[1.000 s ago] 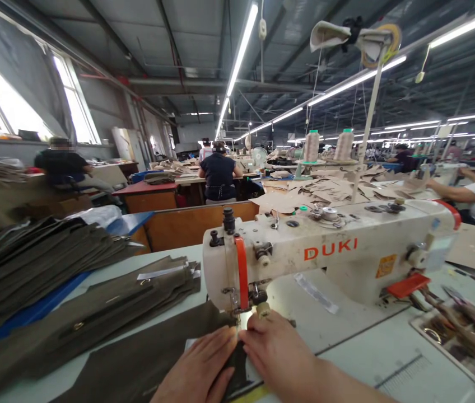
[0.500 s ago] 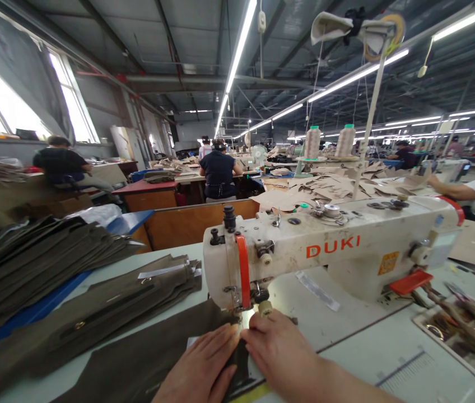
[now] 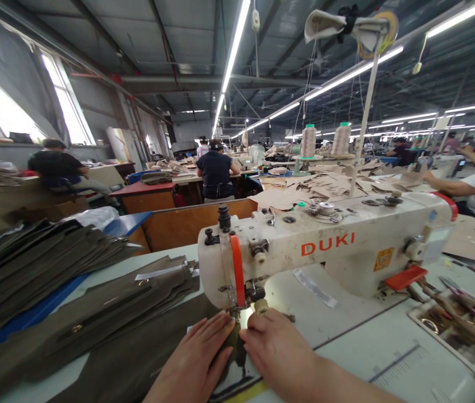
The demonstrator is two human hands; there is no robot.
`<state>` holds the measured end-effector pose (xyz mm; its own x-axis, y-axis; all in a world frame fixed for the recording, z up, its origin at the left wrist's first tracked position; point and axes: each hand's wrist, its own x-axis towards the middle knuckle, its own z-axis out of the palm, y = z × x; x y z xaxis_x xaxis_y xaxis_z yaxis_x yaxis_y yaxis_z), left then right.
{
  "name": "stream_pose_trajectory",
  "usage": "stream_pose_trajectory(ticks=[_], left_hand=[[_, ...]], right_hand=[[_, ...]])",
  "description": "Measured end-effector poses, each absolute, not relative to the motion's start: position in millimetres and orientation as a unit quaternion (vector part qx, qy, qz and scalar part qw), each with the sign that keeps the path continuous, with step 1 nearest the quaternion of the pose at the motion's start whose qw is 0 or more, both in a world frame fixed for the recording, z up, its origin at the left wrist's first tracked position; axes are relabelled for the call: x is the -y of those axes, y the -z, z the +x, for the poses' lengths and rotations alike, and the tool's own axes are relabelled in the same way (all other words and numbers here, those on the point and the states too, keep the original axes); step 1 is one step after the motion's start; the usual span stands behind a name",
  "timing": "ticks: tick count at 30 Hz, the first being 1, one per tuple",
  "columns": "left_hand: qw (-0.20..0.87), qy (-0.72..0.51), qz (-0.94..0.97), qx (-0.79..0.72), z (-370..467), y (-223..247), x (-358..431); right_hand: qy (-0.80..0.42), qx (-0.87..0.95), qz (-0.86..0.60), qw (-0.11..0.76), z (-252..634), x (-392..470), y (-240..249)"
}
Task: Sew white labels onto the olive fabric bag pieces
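Note:
Under the head of a white sewing machine lies a dark olive fabric piece, which stretches to the left over the pale table. My left hand rests flat on this fabric just left of the needle area, fingers extended, thumb a little apart. Close beside it, my right hand has its fingers curled and pressed together at the fabric's right edge, by the lit needle area. The needle itself is too small to make out. A white strip lies on the machine bed.
Olive fabric pieces lie on the table at left, beside a larger stack. A tray of tools and metal rings is at right. Thread cones stand behind the machine. Several people sit farther back, one at the right edge.
The whole view has shifted slightly. The dark fabric between my hands has moved, showing more of the table near its front edge. The person at right has raised an arm.

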<state>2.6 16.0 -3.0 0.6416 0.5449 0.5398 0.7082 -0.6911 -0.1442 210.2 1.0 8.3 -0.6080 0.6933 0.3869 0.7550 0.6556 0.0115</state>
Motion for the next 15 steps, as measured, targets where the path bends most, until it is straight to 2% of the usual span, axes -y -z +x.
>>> stream_pose_trajectory(ticks=[8,15], left_hand=[[0.149,0.221,-0.891,0.368,4.9,-0.3,-14.5],[0.232,0.215,-0.903,0.290,-21.4,3.4,17.7]], right_hand=[[0.071,0.894,-0.409,0.167,209.9,2.7,-14.6],[0.040,0.899,-0.385,0.207,211.1,6.4,-10.9]])
